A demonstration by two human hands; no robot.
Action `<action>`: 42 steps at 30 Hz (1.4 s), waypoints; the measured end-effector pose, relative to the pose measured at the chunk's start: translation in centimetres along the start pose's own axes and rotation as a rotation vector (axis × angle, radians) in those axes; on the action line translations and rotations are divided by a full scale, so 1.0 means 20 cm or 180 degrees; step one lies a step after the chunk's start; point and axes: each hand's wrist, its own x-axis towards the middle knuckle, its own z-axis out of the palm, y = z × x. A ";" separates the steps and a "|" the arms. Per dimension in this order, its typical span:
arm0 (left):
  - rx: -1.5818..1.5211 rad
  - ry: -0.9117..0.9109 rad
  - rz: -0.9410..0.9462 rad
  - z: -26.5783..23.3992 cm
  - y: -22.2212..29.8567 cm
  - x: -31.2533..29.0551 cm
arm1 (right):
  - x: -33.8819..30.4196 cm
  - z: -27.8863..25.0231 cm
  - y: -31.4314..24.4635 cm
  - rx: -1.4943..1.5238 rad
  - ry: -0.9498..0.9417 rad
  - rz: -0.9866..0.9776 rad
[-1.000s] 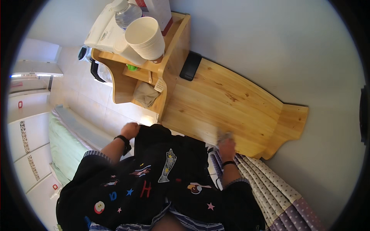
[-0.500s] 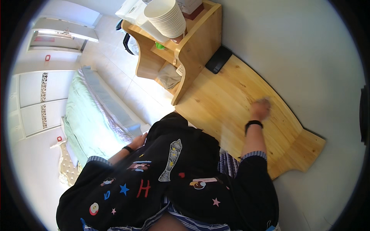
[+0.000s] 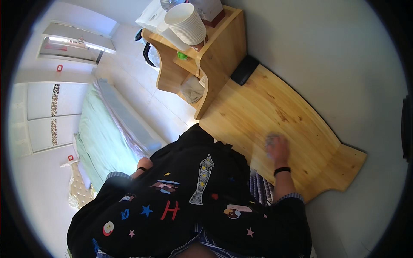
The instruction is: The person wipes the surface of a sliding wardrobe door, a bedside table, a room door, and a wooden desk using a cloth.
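Note:
My right hand (image 3: 280, 149), a dark band round its wrist, is on the light wooden desktop (image 3: 241, 116). Its closed fingers press a small crumpled greyish cloth (image 3: 271, 140) against the wood; motion blurs the cloth. My left hand (image 3: 146, 163) hangs low at my left side, beside the black garment (image 3: 185, 180) I wear. It looks loosely curled, but its fingers are mostly hidden, and I see nothing in it.
At the desk's far end stands a wooden shelf unit (image 3: 219, 56) bearing a stack of white paper cups (image 3: 189, 28) and tissue packs. Next to it lies a black flat object (image 3: 245, 70). A wall runs along the right; a bed (image 3: 101, 129) is to the left.
My right hand has moved with the cloth across the desktop, nearer to me and slightly left. My left hand has shifted a little to the left.

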 end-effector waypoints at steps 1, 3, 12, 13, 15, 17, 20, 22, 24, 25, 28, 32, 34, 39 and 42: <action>0.0013 0.0036 -0.0006 -0.03 0.01 0.01 | 0.00 -0.02 0.12 -0.0054 0.0242 0.0347; 0.0917 0.0433 0.1279 -0.06 0.07 0.12 | -0.02 -0.03 0.35 0.0357 0.0681 0.1286; -0.2039 -0.2127 0.1810 -0.82 0.37 -0.57 | -0.14 0.29 -0.22 0.0046 0.1166 0.0928; -0.2088 -0.2107 0.1802 -0.84 0.36 -0.58 | -0.15 0.29 -0.34 0.0091 0.1020 0.0810; -0.1602 -0.2086 0.2543 -0.89 0.35 -0.55 | -0.08 0.19 -0.49 0.0490 0.0417 0.0511; -0.1749 -0.2268 0.2646 -0.90 0.34 -0.46 | 0.07 0.11 -0.59 0.1156 -0.0113 -0.0161; -0.1729 -0.2482 0.2664 -0.94 0.35 -0.39 | 0.42 -0.28 -0.92 0.1935 0.0243 -0.0838; -0.1224 -0.2463 0.2625 -1.00 0.34 -0.37 | 0.56 -0.59 -1.19 0.2287 0.1256 -0.1152; -0.1526 -0.2542 0.2617 -0.99 0.30 -0.33 | 0.67 -0.78 -1.42 0.2474 0.1977 -0.1563; -0.1785 -0.2656 0.2623 -0.99 0.27 -0.31 | 0.70 -0.78 -1.51 0.2482 0.1995 -0.1556; -0.2231 -0.2875 0.2639 -0.96 0.18 -0.19 | 0.76 -0.69 -1.72 0.2394 0.2226 -0.1382; -0.2163 -0.3263 0.2654 -1.04 0.07 -0.03 | 0.66 0.01 -1.67 0.1643 0.0820 0.0016; -0.2178 -0.3210 0.2676 -1.13 0.03 0.03 | 0.50 0.33 -1.64 0.2344 -0.0342 -0.0279; -0.1397 -0.2734 0.2666 -1.28 -0.06 0.37 | 0.38 0.35 -1.69 0.1422 -0.0951 0.0001; -0.1156 -0.2481 0.2327 -1.45 -0.14 0.57 | 0.51 0.00 -1.63 0.1881 -0.0096 0.0382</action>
